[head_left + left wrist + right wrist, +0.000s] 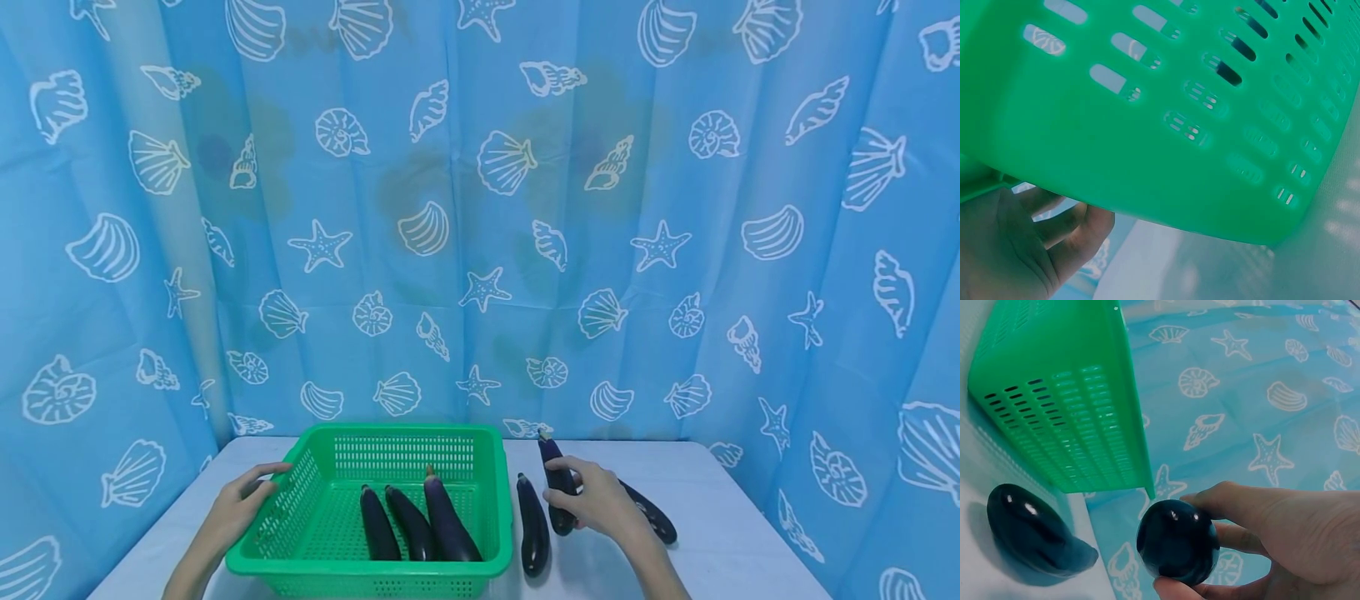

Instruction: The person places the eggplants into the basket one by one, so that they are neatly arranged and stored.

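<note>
One green basket: is standing on the left and middle of the table, its near rim (367,568) lying closest.
Eggplants in the basket: three (412,527) are lying side by side towards the near right, stem ends pointing far, near ends being hidden by the rim.
Loose eggplant: is lying (533,525) just beside the basket's right wall, its stem end pointing far.
Right-side eggplant: is resting (654,512) on the table, partly hiding behind the right hand.
Left hand: is gripping (236,508) the basket's left rim, fingers bending at the edge.
Right hand: is pinching (600,497) the held eggplant between thumb and fingers.
Held eggplant: is hanging between (555,479) the loose and right-side ones, its stem end pointing far.
Table: is spreading white (723,508) beneath everything.
Curtain: is hanging blue (465,225) at the far side, showing white shells and starfish.
</note>
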`<state>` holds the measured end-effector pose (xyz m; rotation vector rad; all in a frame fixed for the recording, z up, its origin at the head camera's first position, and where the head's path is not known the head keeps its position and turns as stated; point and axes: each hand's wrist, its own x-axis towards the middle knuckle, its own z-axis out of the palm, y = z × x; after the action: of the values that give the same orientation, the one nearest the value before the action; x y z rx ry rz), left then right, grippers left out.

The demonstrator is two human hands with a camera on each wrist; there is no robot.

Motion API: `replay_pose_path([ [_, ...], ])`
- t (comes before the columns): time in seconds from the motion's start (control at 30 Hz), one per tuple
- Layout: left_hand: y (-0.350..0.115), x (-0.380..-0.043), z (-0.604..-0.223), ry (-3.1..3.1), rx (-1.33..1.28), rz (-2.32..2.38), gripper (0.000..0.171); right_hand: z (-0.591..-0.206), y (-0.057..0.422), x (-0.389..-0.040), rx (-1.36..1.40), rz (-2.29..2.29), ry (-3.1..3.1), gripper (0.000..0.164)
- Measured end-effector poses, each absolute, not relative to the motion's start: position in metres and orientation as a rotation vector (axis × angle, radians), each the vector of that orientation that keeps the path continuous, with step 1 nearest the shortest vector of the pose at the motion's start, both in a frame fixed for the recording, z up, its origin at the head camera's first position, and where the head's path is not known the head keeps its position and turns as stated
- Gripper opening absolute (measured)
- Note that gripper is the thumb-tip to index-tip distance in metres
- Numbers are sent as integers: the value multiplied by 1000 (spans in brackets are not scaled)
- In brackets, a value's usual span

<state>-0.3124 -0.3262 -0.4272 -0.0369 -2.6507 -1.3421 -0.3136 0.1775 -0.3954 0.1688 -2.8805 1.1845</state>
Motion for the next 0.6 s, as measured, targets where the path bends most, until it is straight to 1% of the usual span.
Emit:
replay_pose_path([
  [0.4,-326,-312,-427,-2639,-26,-1358,47,-381,169,-303,197,1180,-2871,45],
  [0.6,-326,-313,-427,-2631,-16,-1364,46,-376,165,-299,241,1191,-2867,47],
])
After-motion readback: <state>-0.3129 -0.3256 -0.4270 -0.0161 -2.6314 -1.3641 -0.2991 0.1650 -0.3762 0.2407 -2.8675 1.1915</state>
